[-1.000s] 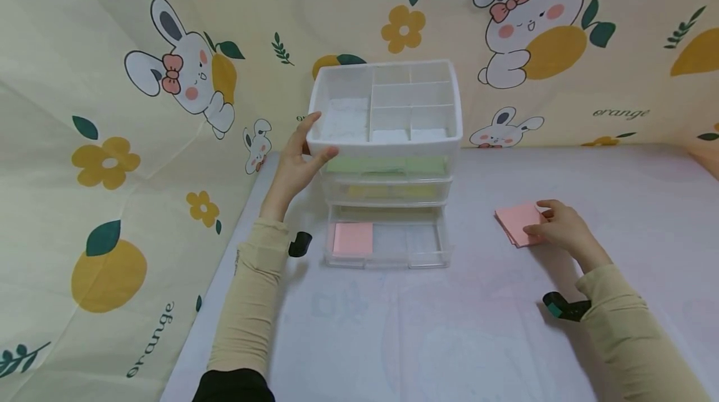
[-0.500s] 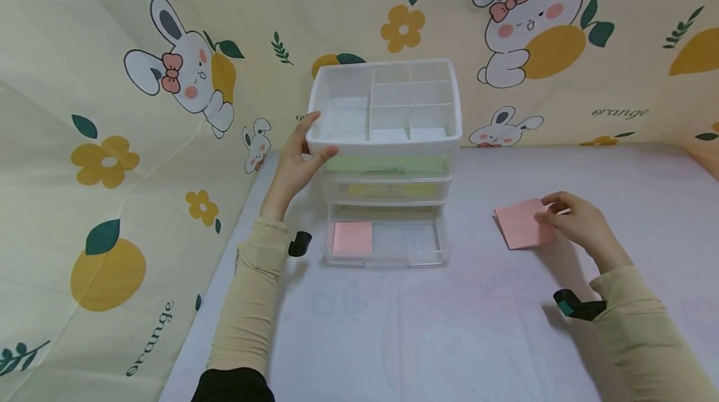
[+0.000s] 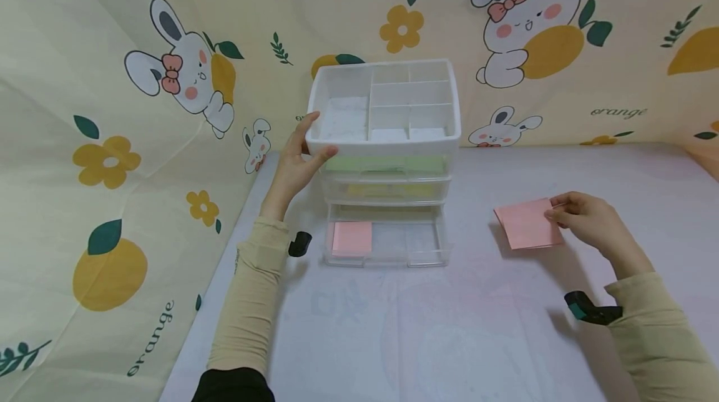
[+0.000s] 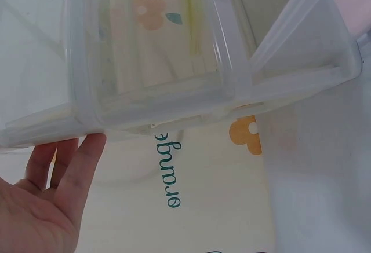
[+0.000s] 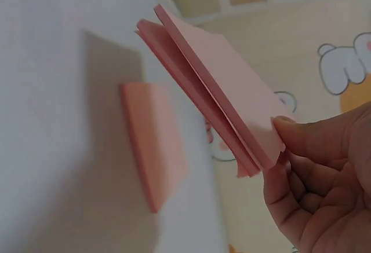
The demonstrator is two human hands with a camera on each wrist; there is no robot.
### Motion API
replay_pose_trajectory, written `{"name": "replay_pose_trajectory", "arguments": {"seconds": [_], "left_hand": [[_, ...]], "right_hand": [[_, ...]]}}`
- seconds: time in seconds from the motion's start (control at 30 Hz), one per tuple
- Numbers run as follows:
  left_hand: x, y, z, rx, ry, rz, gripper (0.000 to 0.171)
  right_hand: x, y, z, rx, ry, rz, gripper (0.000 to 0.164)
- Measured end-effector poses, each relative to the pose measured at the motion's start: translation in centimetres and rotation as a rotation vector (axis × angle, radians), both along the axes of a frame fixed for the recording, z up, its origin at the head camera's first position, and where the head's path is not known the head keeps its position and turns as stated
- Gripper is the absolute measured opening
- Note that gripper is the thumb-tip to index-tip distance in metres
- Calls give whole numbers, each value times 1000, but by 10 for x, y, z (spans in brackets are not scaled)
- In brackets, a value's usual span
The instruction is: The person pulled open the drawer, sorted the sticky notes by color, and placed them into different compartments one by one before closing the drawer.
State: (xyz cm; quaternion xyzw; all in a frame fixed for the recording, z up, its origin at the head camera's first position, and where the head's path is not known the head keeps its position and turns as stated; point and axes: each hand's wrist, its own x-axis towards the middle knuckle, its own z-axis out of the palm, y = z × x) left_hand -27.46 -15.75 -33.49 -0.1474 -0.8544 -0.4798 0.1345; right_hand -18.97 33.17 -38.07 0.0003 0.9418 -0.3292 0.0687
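Observation:
A white drawer organizer stands at the back of the table, with a divided top tray. My left hand grips its left front corner, the thumb at the front under the tray rim; the left wrist view shows fingertips against the clear side. Its bottom drawer is pulled out, with a pink sticky note pad at the left inside. My right hand pinches a small stack of pink sticky note pads by one edge, raised above the table. Another pink pad lies on the table below, hidden in the head view.
Green shows in the organizer's upper drawer and yellow in the middle drawer, both pushed in. A printed cloth with rabbits and oranges covers the wall behind and at the left. A white cloth covers the table.
My right hand has moved right and lifted its pink pads off the table, their shadow now lying apart from them. My left hand and the organizer have not moved.

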Motion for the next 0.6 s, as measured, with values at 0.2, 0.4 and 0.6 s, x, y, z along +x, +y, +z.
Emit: {"name": "replay_pose_trajectory", "arguments": {"seconds": [0.2, 0.4, 0.6], "left_hand": [[1, 0, 1, -1, 3, 4, 73], [1, 0, 1, -4, 1, 11, 74], [1, 1, 1, 1, 2, 6, 73]], "right_hand": [[5, -7, 11, -61, 28, -17, 47], [5, -12, 19, -85, 60, -20, 45], [5, -9, 13, -88, 10, -29, 46]]}}
